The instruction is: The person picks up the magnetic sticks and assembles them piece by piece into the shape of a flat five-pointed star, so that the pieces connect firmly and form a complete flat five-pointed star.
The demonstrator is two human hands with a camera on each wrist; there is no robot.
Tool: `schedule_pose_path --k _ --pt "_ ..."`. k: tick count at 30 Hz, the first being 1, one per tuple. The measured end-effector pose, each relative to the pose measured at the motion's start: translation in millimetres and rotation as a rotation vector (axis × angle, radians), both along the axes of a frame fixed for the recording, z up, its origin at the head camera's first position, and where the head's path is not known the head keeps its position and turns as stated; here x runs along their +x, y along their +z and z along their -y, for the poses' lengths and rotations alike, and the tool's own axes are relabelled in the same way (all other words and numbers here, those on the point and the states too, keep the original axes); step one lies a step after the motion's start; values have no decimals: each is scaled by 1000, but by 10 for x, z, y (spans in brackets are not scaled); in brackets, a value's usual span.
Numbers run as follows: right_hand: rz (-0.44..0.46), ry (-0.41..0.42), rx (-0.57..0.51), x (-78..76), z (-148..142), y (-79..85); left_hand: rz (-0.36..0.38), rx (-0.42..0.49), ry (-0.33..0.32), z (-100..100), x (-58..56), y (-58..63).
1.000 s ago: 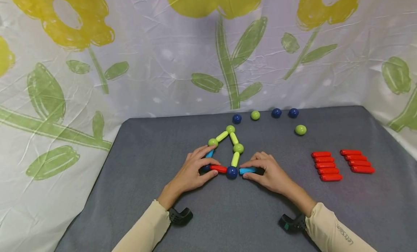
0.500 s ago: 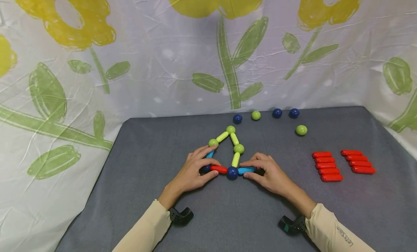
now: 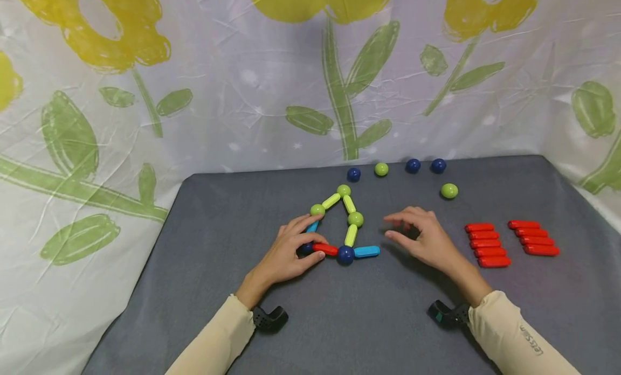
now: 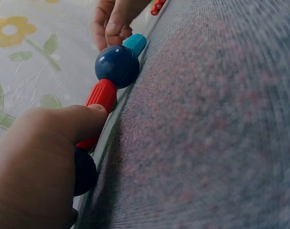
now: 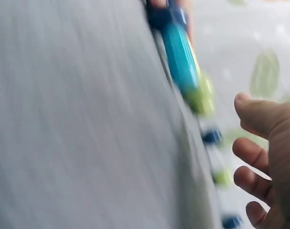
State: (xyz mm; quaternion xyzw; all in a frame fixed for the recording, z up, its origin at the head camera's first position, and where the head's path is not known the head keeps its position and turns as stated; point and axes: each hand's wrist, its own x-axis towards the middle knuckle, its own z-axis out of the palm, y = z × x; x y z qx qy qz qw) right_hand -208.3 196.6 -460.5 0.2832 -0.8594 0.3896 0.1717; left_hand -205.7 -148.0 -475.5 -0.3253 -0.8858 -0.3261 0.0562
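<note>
A loop of balls and short rods lies on the table. My left hand (image 3: 286, 254) grips the red rod (image 3: 325, 249) at the loop's near side, its thumb on the rod in the left wrist view. Beneath these fingers a dark blue ball (image 3: 305, 249) is partly hidden. At the rod's right end sits another dark blue ball (image 4: 115, 66), with a light blue rod (image 3: 367, 251) sticking out to the right. Yellow-green rods (image 3: 351, 236) and green balls (image 3: 356, 219) form the far sides. My right hand (image 3: 427, 237) hovers right of the light blue rod, fingers spread and holding nothing.
Two stacks of red rods, a nearer one (image 3: 487, 245) and a farther one (image 3: 537, 240), lie at the right. Loose blue balls (image 3: 413, 166) and green balls (image 3: 449, 191) rest along the back edge, before a flowered cloth (image 3: 218, 95). Dark grey fabric covers the table (image 3: 339, 321).
The light blue rod moved left until its end met the dark blue ball. My right hand then let go of it and moved away to the right. My left hand stayed in place.
</note>
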Motion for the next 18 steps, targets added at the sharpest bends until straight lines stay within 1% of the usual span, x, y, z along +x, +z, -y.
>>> schedule_pose_path --k 2,4,6,9,11,13,18 --pt "-6 -68 64 -42 -189 80 3 3 -1 -3 -2 3" --pt "22 -122 145 -67 -395 162 3 5 0 -3 -4 2" --pt "87 -164 220 -70 -607 252 5 4 2 -4 -5 1" --pt "203 -202 304 -56 -911 368 9 1 5 -3 -6 0" --pt "269 -218 329 -49 -1089 412 10 0 6 -3 -9 -2" --pt "314 -235 344 -49 -1243 427 12 0 6 -3 -11 -4" --pt "413 -267 355 -41 -1530 403 19 -1 10 -10 -10 -4"
